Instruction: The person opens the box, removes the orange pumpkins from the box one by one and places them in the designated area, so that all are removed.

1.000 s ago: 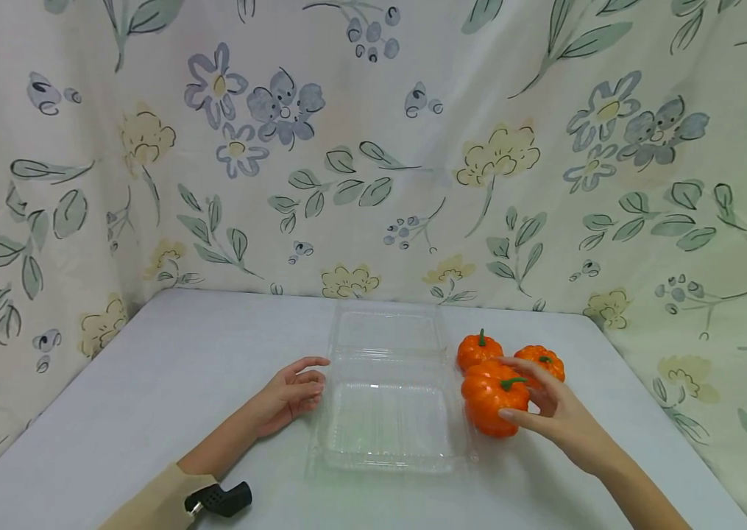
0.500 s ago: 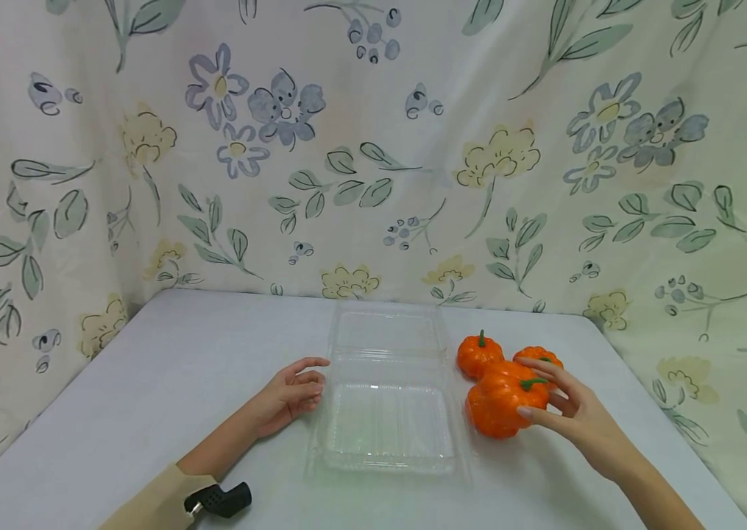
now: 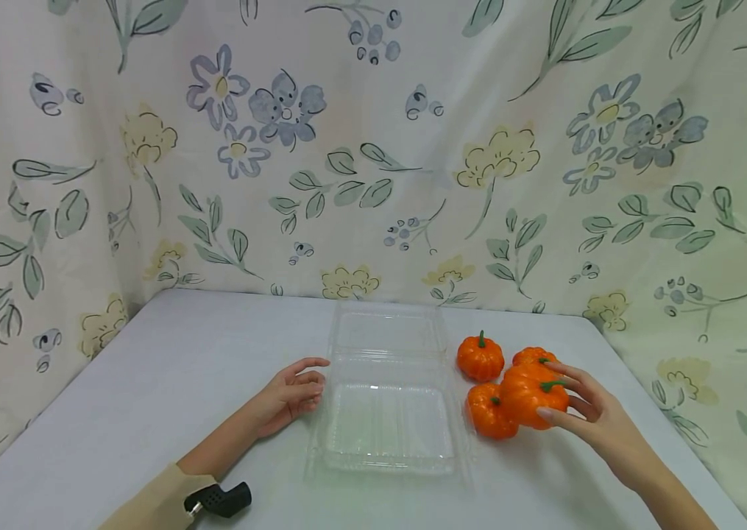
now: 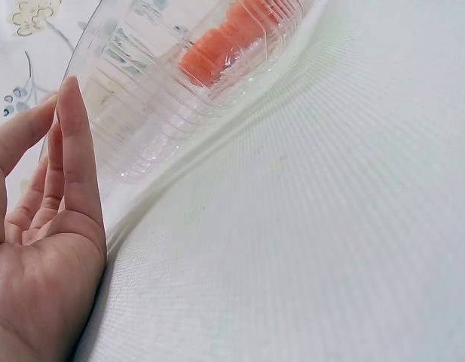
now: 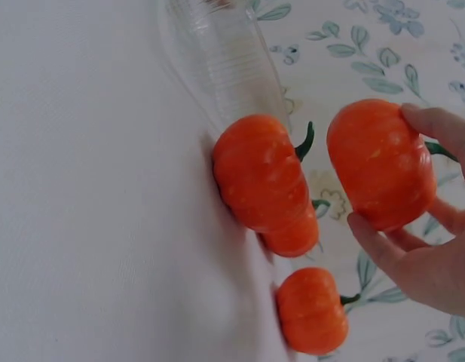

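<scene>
My right hand (image 3: 601,427) grips a small orange toy pumpkin (image 5: 383,162) with a green stem, thumb on one side and fingers on the other. In the right wrist view this pumpkin is held apart from three others. Those are a near pumpkin (image 3: 491,414), partly overlapped by the held one, a back left pumpkin (image 3: 480,358) and a back right pumpkin (image 3: 532,356). My left hand (image 3: 290,397) rests on the left side of a clear plastic clamshell box (image 3: 389,467), its fairly straight fingertips (image 4: 72,94) right at the rim.
The box's lid (image 3: 386,308) lies folded back toward the rear. A white table (image 3: 214,331) carries everything, with a floral curtain (image 3: 360,147) behind it and at both sides. A black wrist device (image 3: 221,500) sits by the left sleeve (image 3: 168,500).
My right hand has moved the held pumpkin to the right, from over the near pumpkin to beside it, uncovering much of that one. The left hand and box keep their place.
</scene>
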A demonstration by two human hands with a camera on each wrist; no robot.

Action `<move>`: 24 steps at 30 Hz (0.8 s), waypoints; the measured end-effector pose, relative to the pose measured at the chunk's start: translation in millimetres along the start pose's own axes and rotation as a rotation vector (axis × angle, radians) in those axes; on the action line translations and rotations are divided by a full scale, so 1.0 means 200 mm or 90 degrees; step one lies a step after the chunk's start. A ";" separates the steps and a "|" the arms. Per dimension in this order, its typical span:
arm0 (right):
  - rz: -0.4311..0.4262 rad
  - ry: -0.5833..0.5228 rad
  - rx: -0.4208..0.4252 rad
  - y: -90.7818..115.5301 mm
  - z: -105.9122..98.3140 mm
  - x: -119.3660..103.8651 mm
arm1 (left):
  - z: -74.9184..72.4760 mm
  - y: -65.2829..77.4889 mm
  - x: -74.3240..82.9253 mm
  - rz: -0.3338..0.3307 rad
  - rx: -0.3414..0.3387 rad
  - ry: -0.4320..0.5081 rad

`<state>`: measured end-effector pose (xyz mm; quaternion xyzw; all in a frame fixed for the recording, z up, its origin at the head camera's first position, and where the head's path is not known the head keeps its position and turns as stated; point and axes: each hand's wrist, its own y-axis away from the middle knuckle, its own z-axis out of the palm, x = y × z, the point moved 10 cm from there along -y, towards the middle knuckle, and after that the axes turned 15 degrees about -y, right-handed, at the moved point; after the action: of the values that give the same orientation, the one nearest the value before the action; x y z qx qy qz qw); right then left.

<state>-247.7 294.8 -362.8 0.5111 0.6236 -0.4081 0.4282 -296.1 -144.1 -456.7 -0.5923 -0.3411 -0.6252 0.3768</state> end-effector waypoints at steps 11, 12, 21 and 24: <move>0.055 0.026 0.031 0.03 -0.10 0.10 | 0.00 0.00 0.00 0.002 -0.004 0.004; 0.060 0.024 0.032 0.03 -0.11 0.11 | 0.00 0.00 0.00 0.001 -0.004 0.005; 0.085 0.028 0.041 0.03 -0.15 0.17 | 0.01 0.00 0.01 0.000 -0.004 0.005; 0.097 0.037 0.045 0.03 -0.17 0.19 | 0.01 0.00 0.01 0.000 -0.005 0.007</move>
<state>-250.1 338.1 -390.1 0.5835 0.5804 -0.3815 0.4210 -294.9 -143.3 -454.3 -0.5904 -0.3366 -0.6296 0.3766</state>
